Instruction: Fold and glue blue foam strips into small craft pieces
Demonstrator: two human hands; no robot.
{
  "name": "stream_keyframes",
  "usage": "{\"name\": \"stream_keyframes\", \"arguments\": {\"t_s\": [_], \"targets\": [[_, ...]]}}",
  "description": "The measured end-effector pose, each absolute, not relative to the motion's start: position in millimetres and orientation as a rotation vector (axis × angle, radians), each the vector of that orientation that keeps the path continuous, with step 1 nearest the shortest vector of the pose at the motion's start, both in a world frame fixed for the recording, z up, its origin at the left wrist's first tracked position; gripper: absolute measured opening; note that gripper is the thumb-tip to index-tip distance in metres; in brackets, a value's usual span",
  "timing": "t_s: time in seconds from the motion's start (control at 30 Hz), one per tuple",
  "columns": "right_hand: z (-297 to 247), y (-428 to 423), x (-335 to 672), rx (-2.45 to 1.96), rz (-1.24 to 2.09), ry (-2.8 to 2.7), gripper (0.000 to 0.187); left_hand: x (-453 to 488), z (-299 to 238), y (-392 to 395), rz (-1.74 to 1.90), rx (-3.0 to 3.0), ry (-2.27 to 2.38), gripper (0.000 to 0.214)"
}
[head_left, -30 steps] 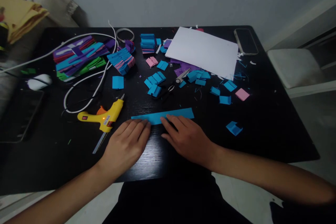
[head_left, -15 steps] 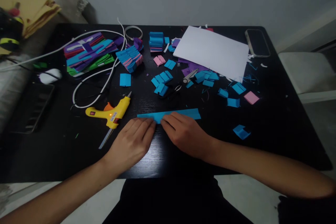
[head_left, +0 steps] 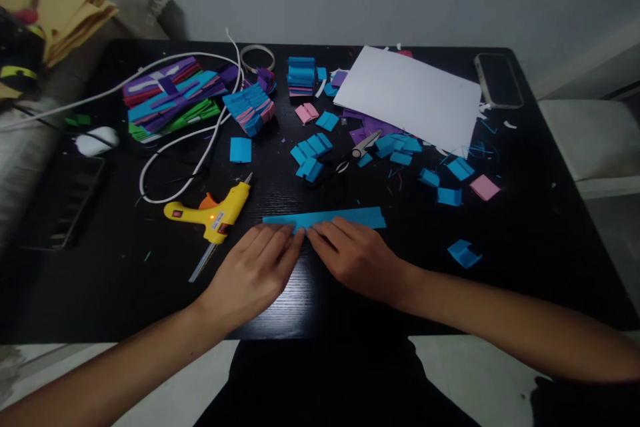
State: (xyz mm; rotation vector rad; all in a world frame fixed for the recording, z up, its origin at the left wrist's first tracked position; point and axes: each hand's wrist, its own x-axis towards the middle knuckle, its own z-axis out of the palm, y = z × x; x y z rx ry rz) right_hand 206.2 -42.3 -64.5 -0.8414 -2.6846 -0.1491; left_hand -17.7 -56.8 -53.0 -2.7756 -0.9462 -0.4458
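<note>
A long blue paper strip (head_left: 350, 215) lies crosswise on the black table near its front. My left hand (head_left: 257, 260) is closed over the strip's left part, with fingertips and thumb on its near edge. Close beside it, my right hand (head_left: 353, 255) closes over the middle and right part. Both thumbs almost meet at the near edge; the strip's front side is partly hidden under the fingers. Left of my left hand rests a yellow glue gun (head_left: 215, 215), its small orange light lit and a clear glue stick poking from its back.
Behind the strip lie scissors (head_left: 365, 145), folded blue paper pieces (head_left: 310, 150) and a white sheet (head_left: 410, 93). Bundled colored strips (head_left: 173, 97) and a looping white cable (head_left: 143, 173) are at left. One phone (head_left: 499, 80) sits back right, another dark phone (head_left: 67, 203) at left.
My left thumb has shifted slightly right along the strip's near edge, toward my right hand. The whole view has moved a little; the strip stays in place.
</note>
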Motion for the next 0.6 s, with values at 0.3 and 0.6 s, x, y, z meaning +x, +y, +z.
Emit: {"name": "stream_keyframes", "arguments": {"t_s": [0.3, 0.6], "targets": [[-65, -51, 209, -0.973, -0.21, -2.622, 0.025, -17, -54, -59, -0.409, -2.752, -0.901, 0.029], [-66, -59, 231, -1.155, -0.245, -2.55, 0.022, -15, -57, -62, -0.398, -2.76, -0.895, 0.031]]}}
